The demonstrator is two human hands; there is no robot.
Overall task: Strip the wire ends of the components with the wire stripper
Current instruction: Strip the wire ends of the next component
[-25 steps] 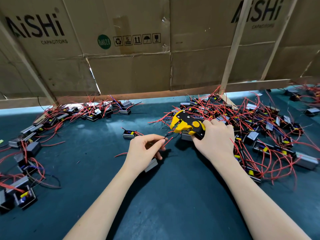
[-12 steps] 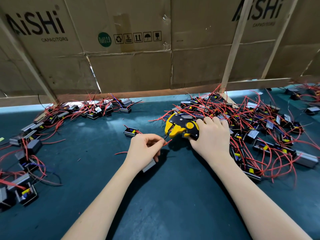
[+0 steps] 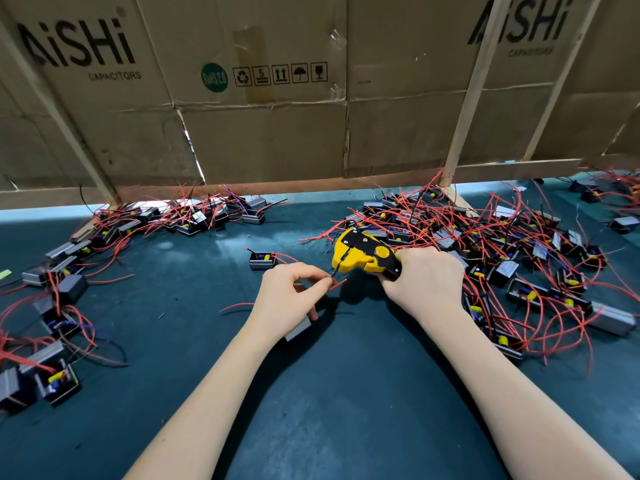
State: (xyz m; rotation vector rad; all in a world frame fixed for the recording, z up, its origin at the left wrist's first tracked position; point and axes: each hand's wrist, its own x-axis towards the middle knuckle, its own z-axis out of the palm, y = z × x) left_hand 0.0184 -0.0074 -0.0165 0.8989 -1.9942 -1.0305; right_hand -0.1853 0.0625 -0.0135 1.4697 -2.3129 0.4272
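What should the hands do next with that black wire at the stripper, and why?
Probably squeeze the wire stripper: the right hand grips its handles, and the left hand pinches a black wire whose tip appears to reach the yellow head.

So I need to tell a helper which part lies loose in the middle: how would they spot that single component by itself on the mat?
Start at the dark green mat between the two tangled heaps. Just beyond the left hand and left of the yellow wire stripper sits the lone component. Unlike its piled neighbours, this small dark box with red leads lies alone.
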